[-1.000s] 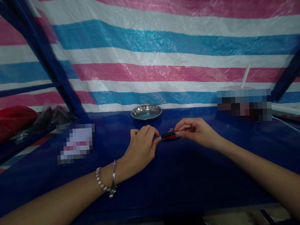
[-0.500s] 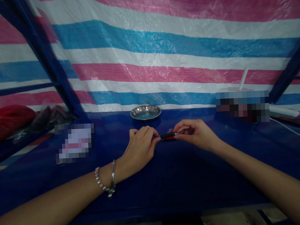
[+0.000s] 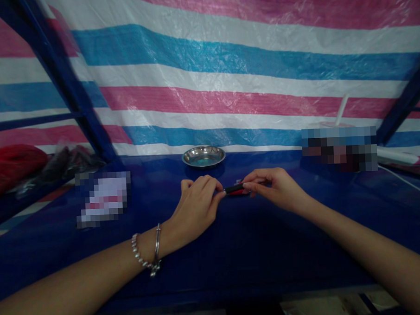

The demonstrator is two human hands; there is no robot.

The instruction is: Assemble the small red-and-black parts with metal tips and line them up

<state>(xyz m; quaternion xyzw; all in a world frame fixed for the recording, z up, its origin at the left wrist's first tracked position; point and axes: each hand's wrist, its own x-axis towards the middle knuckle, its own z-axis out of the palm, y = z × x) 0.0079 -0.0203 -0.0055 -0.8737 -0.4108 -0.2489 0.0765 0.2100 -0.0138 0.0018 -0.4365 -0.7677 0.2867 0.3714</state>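
Note:
In front of me, both hands meet at a black pen [image 3: 234,189] with a silvery end, held roughly level just above the blue table. My left hand [image 3: 200,202] pinches its left end between thumb and fingers. Wrapped closed over the other end are the fingertips of my right hand [image 3: 269,187], which hide that part. Right behind and below the pen shows a red object [image 3: 240,192], with a small pale piece [image 3: 238,181] beyond it; both are too small and covered to make out. A shallow metal dish [image 3: 203,158] stands farther back.
The blue table [image 3: 249,253] runs back to a striped plastic sheet [image 3: 228,96]. A blurred-out pale item [image 3: 105,199] lies on the left, a blurred-out pile [image 3: 340,149] on the right. Blue frame posts [image 3: 71,98] rise at the sides. A red bag [image 3: 15,168] sits far left.
My right fingers have shifted slightly left along the pen and now cover the silver part that showed near its right end. My left hand stays almost in place.

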